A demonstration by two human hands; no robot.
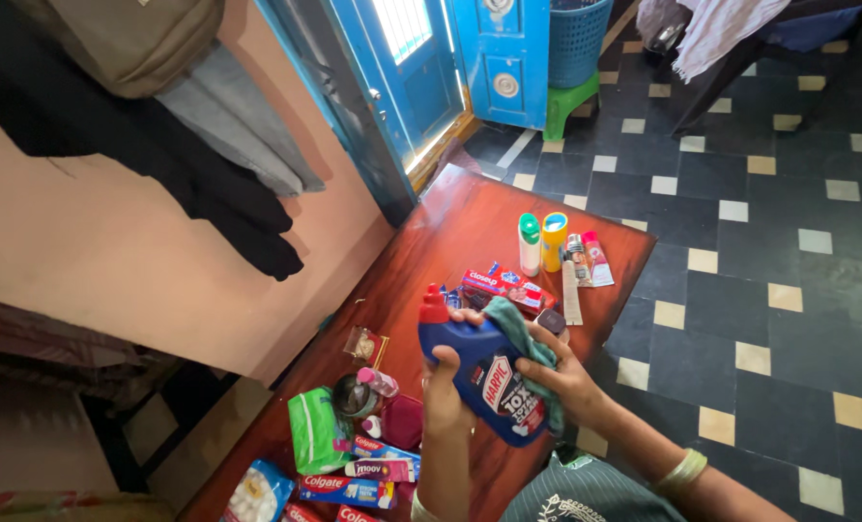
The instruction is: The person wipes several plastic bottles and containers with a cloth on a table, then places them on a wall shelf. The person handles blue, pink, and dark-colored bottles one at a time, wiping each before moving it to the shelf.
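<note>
Head view, blue bottle (484, 379) in left hand (447, 391) grip, cloth (520, 333) under right hand (564, 379)

One head-worn camera looks steeply down, tilted, close over the red-brown bench (470, 222), with the checkered tile floor (769, 242) right and the blue door (421, 68) ahead.

Just beyond the fingers (470, 319) a red toothpaste box (502, 287) and a row of upright bottles (543, 242) block the far way. Below and left of them, a green packet (315, 430) and small jars (359, 394) crowd the bench (450, 222). The bare bench beyond and left of them lies open.
</note>
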